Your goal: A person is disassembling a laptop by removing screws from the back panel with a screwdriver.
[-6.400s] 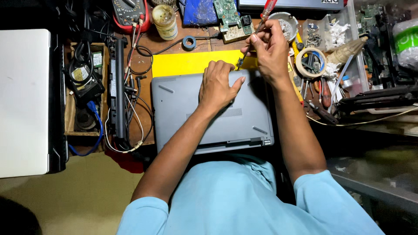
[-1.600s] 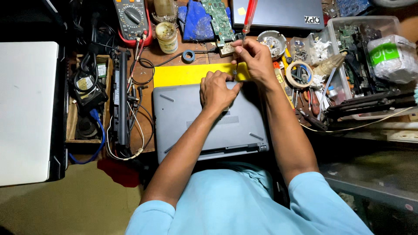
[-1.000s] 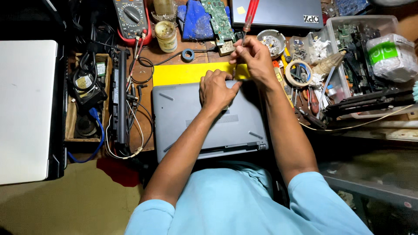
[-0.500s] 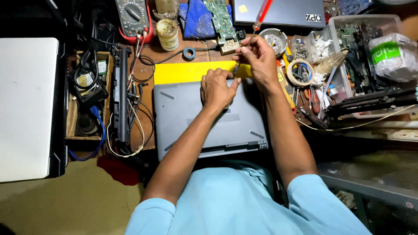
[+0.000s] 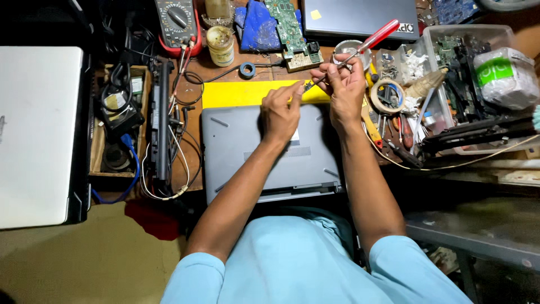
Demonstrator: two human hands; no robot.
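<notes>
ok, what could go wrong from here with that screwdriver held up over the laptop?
The left hand seems to pinch something tiny at the tip of the red-handled screwdriver held by the right hand; it could drop among the loose tools or cables. The tip might also slip and scratch the grey laptop below.

Screwdriver (image 5: 360, 49), red translucent handle with a thin metal shaft, is pointing tip-down and to the left, tilted, its handle rising up and to the right above the bench. Its tip is meeting something too small to identify. Grey laptop (image 5: 270, 155) is lying closed and bottom-up on the bench, rubber feet strips showing, its far edge lying against a yellow sheet.
</notes>
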